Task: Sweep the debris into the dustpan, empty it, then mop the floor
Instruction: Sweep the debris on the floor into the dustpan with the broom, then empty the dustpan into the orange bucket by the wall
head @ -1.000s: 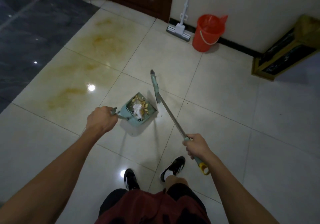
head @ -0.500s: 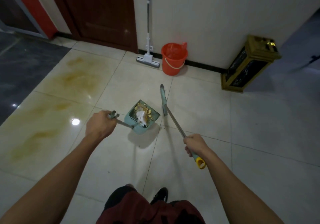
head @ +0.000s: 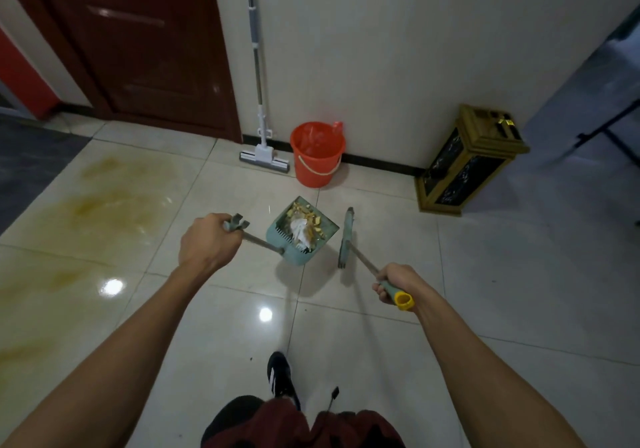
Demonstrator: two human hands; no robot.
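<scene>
Left hand: my left hand is curled tight round the top of the dustpan handle, its clip sticking out past my knuckles.
Right hand: my right hand is wrapped round the broom grip, just short of its yellow end cap.
Dustpan: the dustpan hangs off the floor ahead of me, mouth up, loaded with debris: yellowish scraps and a crumpled white paper.
Broom: the broom hangs just right of the pan, head clear of the tiles.
Handling: I judge the pan light but top-loaded; the scraps are loose and dry-looking, so any tilt forward could spill them. I'd grip high on the stiff handle and keep the mouth up.
Bin: the bin by the wall to the right looks like the place to empty it.
Mop: the mop leans on the wall beside the bucket.
Floor: yellow stains on the glossy tiles at left, likely slippery underfoot.
</scene>
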